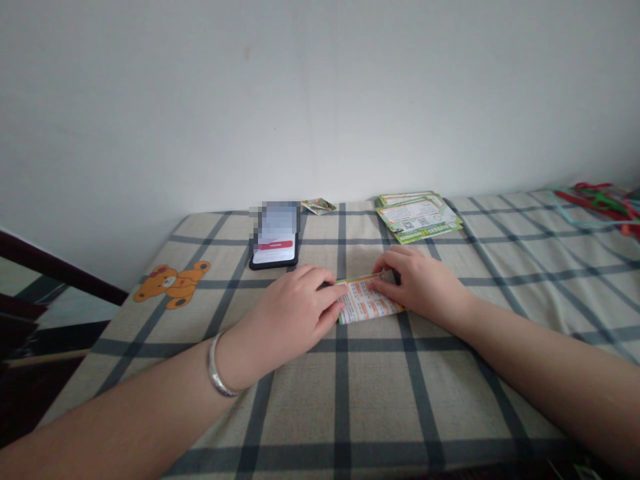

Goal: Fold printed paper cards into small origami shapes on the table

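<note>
Closest to my camera, on the near side of the printed leaflet point(369, 303), I see the checked cloth point(380, 407) covering the counter. A silver bangle point(215, 368) circles the left wrist, to the leaflet's near left. My left hand point(299, 308) is at the leaflet's left end, its grip pinching that edge between thumb and fingers. My right hand point(419, 283) has its grip pinching the other end, thumb over the printed face. The leaflet sits between both hands, text and orange blocks upward; I can't tell whether it touches the cloth. Well left of it I see an orange teddy bear picture point(173, 285). Beyond it and to its left lies a phone point(274, 245), screen lit and partly pixelated. Beyond it to the right is a loose stack of green-and-white cards point(419, 219). Farther past it, slightly left, rests a small colourful piece point(319, 206). Red and green items point(603, 200), blurred, lie far to its right. Behind everything beyond the leaflet, I see a pale wall point(320, 100).
</note>
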A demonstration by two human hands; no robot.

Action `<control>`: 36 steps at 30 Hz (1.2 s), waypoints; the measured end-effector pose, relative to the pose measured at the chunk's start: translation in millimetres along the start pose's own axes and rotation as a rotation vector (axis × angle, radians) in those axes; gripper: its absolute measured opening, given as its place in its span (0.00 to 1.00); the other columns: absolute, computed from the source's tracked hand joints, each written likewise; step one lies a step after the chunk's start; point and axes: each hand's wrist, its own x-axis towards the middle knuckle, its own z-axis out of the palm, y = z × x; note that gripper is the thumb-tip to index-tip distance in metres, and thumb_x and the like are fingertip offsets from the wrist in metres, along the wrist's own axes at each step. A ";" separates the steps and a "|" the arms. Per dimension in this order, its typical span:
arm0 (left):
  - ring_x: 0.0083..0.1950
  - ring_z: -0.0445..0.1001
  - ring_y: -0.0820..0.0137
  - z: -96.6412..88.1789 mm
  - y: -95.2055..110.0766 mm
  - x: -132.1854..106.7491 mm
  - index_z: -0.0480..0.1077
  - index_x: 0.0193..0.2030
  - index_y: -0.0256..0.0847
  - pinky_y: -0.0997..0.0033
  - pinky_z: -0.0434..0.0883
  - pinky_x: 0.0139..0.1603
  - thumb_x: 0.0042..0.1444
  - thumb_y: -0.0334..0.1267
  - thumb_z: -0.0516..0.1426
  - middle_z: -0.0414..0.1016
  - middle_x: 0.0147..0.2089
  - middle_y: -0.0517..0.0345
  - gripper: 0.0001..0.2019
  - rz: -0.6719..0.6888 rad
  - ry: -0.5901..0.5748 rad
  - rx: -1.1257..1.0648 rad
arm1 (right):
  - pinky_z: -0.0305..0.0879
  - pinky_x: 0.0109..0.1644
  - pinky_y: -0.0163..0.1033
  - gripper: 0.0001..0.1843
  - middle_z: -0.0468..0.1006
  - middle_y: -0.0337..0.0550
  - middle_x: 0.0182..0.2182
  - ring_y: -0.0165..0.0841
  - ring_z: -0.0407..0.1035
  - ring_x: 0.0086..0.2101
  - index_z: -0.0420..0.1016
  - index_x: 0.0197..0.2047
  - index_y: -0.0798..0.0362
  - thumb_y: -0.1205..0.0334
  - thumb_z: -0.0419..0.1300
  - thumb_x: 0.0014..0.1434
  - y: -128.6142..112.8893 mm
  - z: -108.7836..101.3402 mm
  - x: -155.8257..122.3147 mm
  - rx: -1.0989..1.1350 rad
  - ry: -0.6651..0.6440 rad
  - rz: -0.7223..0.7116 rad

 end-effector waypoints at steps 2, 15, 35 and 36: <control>0.49 0.69 0.61 -0.1 0.5 0.3 0.73 0.50 0.41 0.56 0.70 0.49 0.64 0.37 0.51 0.72 0.46 0.51 0.12 -0.005 -0.009 0.009 | 0.62 0.41 0.39 0.11 0.74 0.42 0.37 0.36 0.69 0.39 0.72 0.38 0.51 0.52 0.60 0.60 1.0 0.2 0.6 0.002 0.001 -0.007; 0.50 0.67 0.60 0.2 1.4 1.5 0.71 0.50 0.41 0.56 0.69 0.50 0.62 0.39 0.54 0.70 0.47 0.52 0.12 -0.039 -0.041 0.030 | 0.64 0.47 0.43 0.07 0.72 0.44 0.37 0.37 0.68 0.40 0.72 0.35 0.52 0.57 0.63 0.58 11.8 6.9 9.6 0.054 0.019 -0.095; 0.53 0.66 0.62 8.0 -3.6 0.5 0.68 0.53 0.41 0.56 0.66 0.57 0.59 0.38 0.57 0.68 0.50 0.53 0.15 -0.087 0.022 -0.100 | 0.62 0.46 0.43 0.06 0.74 0.42 0.34 0.37 0.68 0.38 0.72 0.34 0.53 0.59 0.61 0.59 1.0 3.5 3.8 -0.026 0.049 -0.164; 0.53 0.66 0.62 8.2 -3.7 0.8 0.69 0.52 0.41 0.56 0.66 0.57 0.59 0.38 0.58 0.69 0.50 0.54 0.14 -0.091 0.022 -0.106 | 0.63 0.46 0.43 0.08 0.74 0.43 0.35 0.38 0.68 0.39 0.72 0.35 0.53 0.57 0.62 0.58 1.2 3.4 3.8 -0.033 0.048 -0.154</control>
